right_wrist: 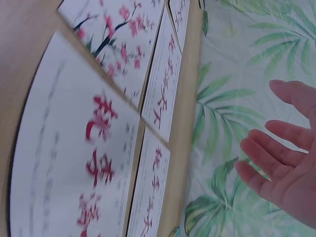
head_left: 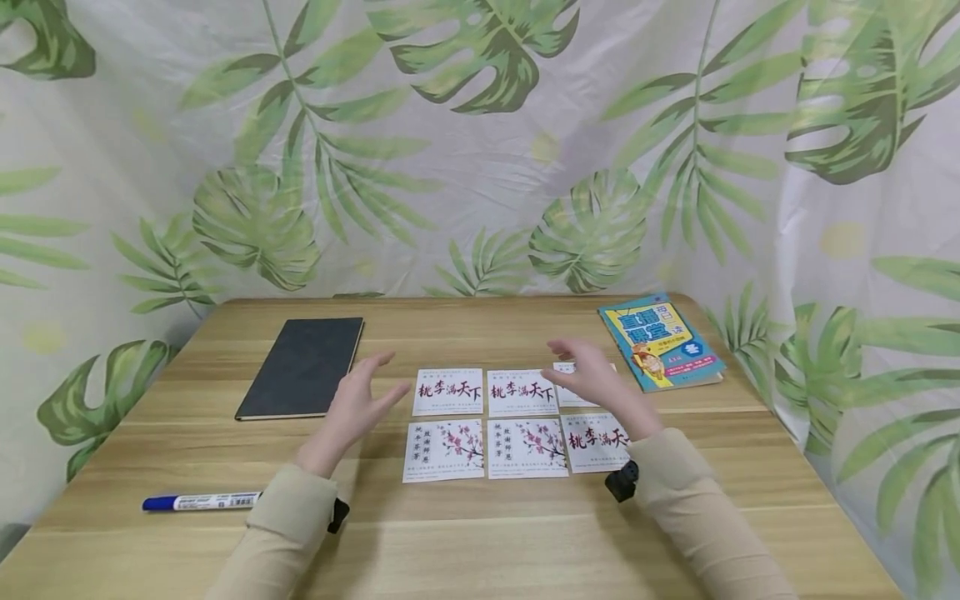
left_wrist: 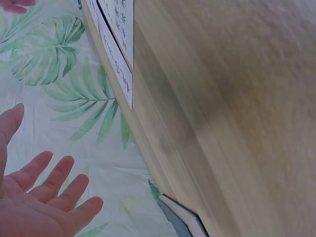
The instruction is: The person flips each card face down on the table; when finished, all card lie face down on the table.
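White printed cards lie flat in two rows in the middle of the table. In the back row are two cards with red lettering, a left one and a middle one, and a right card partly hidden by my right hand. The front row has two pink-blossom cards and a red-lettered card, its edge overlapped by my right forearm. My left hand hovers between the notebook and the cards, fingers spread and holding nothing. My right hand, its fingers apart, is also bare in the right wrist view.
A black notebook lies at the back left and a blue-capped marker at the front left, partly behind my left sleeve. A colourful book is at the back right. Behind the wooden table hangs a leaf-patterned cloth.
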The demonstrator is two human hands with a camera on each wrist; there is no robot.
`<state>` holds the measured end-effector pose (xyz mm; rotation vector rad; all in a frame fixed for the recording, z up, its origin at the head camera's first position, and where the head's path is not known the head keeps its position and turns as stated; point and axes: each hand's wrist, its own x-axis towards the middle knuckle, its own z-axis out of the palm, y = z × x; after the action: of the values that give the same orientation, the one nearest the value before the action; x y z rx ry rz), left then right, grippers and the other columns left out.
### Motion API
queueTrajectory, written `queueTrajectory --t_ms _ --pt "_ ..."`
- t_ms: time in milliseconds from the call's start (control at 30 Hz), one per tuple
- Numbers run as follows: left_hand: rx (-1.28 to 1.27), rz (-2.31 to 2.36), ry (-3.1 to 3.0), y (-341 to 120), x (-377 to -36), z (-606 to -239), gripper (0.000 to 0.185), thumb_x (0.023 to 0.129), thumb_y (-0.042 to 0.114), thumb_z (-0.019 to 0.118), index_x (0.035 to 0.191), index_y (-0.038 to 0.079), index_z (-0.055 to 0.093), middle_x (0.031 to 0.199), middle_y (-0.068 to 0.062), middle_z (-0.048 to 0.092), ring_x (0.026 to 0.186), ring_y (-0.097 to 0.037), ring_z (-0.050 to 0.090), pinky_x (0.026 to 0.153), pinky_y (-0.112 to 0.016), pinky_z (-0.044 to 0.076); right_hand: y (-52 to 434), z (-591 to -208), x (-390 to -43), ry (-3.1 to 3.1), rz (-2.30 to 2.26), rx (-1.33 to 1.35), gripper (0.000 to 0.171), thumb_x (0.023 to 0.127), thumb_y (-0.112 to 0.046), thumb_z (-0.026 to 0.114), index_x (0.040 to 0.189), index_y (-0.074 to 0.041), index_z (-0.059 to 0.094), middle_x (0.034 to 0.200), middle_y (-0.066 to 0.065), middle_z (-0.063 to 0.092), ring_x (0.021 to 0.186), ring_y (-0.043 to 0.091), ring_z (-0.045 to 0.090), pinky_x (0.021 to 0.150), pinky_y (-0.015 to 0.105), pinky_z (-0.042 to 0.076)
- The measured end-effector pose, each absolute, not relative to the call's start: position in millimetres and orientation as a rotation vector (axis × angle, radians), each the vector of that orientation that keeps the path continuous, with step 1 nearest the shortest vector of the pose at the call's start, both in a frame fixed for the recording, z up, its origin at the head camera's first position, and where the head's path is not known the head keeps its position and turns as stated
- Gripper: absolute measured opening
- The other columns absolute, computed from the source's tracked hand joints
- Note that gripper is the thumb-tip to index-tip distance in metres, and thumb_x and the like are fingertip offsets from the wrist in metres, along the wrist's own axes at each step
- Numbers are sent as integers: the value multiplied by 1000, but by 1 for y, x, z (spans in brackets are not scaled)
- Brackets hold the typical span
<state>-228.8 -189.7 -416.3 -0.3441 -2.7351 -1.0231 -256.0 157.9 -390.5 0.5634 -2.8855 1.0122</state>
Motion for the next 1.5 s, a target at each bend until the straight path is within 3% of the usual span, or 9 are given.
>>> queueTrajectory --t_ms 167,333,867,1133,1333,1500 --pt "-300 -1051 -2741 -185 -236 -420 49 86 29 67 122 -2 53 123 -22 54 115 -37 48 96 -52 40 137 -394 -268 -2903 1082 592 45 85 -14 67 123 7 54 116 24 61 105 35 60 93 44 49" --pt "-291 -1083 -2774 -180 -243 -420 49 86 27 67 121 -3 53 119 -23 56 113 -38 50 95 -50 42 121 -397 -279 -2928 1174 604 42 83 -10 67 119 9 56 114 26 62 103 34 61 92 40 50" --pt "-219 -1180 -2952 -169 -267 -427 50 90 26 62 130 0 48 129 -22 53 122 -39 46 102 -51 40 83 -417 -315 -3083 1150 690 34 80 -8 70 108 9 61 103 22 66 97 30 62 89 37 51" --pt "-213 -1234 -2954 -163 -275 -425 45 90 17 60 129 -4 48 128 -25 53 122 -40 47 104 -51 39 72 -453 -348 -3019 1248 749 26 76 -13 74 96 0 64 89 9 68 82 18 64 74 26 53" --pt "-207 -1243 -2978 -164 -283 -435 46 89 14 60 129 -5 48 127 -25 53 119 -40 48 102 -51 40 58 -447 -345 -3116 1373 544 32 75 0 73 104 6 61 97 17 66 86 24 63 74 31 56" --pt "-163 -1260 -3015 -161 -289 -435 52 88 11 60 135 -3 43 132 -25 49 122 -40 47 102 -49 41 56 -464 -360 -3086 1407 601 36 68 -11 81 98 -1 63 90 9 65 79 19 61 70 27 54"
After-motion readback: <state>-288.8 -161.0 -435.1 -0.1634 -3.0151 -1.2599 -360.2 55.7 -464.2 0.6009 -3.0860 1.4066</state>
